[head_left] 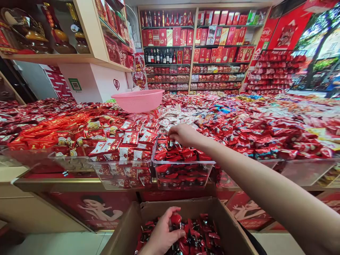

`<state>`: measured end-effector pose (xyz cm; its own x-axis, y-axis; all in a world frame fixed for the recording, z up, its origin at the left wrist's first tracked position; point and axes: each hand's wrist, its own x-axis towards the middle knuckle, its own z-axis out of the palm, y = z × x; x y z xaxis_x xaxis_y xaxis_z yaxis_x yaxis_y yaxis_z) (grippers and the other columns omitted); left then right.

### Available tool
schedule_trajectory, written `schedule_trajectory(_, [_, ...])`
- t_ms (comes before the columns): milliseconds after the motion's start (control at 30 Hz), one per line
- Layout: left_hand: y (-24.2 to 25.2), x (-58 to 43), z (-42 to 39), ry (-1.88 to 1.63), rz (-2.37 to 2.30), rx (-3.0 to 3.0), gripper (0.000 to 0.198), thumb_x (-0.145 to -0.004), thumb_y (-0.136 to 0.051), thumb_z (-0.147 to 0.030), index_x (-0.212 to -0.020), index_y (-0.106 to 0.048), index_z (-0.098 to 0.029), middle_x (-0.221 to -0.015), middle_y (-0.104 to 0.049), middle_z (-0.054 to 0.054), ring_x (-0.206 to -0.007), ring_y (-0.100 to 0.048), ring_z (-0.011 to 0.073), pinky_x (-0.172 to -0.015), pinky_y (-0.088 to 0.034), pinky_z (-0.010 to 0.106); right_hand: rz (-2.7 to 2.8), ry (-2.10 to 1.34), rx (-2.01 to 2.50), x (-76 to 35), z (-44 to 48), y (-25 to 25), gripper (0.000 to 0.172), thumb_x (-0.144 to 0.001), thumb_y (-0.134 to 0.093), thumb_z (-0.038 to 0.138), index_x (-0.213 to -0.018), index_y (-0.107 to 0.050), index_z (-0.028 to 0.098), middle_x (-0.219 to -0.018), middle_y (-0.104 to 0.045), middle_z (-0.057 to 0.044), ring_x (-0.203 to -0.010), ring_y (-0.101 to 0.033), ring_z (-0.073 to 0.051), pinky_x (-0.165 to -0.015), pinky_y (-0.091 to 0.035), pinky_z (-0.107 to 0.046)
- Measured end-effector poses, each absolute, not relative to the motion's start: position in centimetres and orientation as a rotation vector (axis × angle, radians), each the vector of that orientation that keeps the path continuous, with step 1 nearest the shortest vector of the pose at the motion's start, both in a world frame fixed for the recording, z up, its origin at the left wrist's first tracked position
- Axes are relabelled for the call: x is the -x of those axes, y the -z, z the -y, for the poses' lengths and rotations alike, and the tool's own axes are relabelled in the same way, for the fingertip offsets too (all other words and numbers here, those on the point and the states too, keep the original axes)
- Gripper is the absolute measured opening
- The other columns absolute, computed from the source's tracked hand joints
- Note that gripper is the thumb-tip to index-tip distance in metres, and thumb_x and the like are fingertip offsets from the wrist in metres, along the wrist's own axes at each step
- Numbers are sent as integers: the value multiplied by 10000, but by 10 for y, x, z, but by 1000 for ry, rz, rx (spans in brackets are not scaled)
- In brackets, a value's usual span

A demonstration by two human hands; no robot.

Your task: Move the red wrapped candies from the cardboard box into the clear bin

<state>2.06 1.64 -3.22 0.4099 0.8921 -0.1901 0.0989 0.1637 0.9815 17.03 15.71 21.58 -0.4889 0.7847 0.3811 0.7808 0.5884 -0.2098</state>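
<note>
My left hand (166, 232) is down inside an open cardboard box (232, 226) full of red-and-dark wrapped candies (198, 235). Its thumb and fingers curl round a red wrapped candy (175, 218). Over the far part of a clear plastic bin (183, 163), my right hand (183, 135) reaches in from the right with its fingers bent down and closed. What those fingers hold, if anything, is hidden. Red and black wrapped candies (176, 181) of a similar look fill this bin.
A bin of red-and-white packets (131, 154) adjoins on the left. Behind it rests a pink plastic basin (139, 101). White packets (176, 117) lie beyond my right hand. Heaps of red packets (255, 138) spread to the right. Shelves (167, 46) of bottles and boxes stand behind.
</note>
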Motion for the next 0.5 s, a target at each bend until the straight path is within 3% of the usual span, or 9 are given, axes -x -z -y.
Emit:
schedule_trajectory(200, [34, -20, -15, -743, -1054, -1340, 542, -579, -630, -161, -1083, -439, -221, -985, -535, 41, -875, -516, 171, -794, -387, 292, 2161, -44, 1482, -155, -191, -223, 230, -730, -422, 163, -863, -609, 155, -837, -635, -63, -711, -547, -139, -607, -378, -218])
schedule_trajectory(500, [33, -12, -21, -737, -1147, -1592, 557, -569, -578, -114, -1101, -450, -219, -1145, -476, 54, -1049, -416, 214, -915, -285, 319, 2215, -58, 1689, -134, -233, -209, 232, -695, -452, 117, -847, -627, 118, -840, -640, -101, -727, -579, -167, -587, -406, -217])
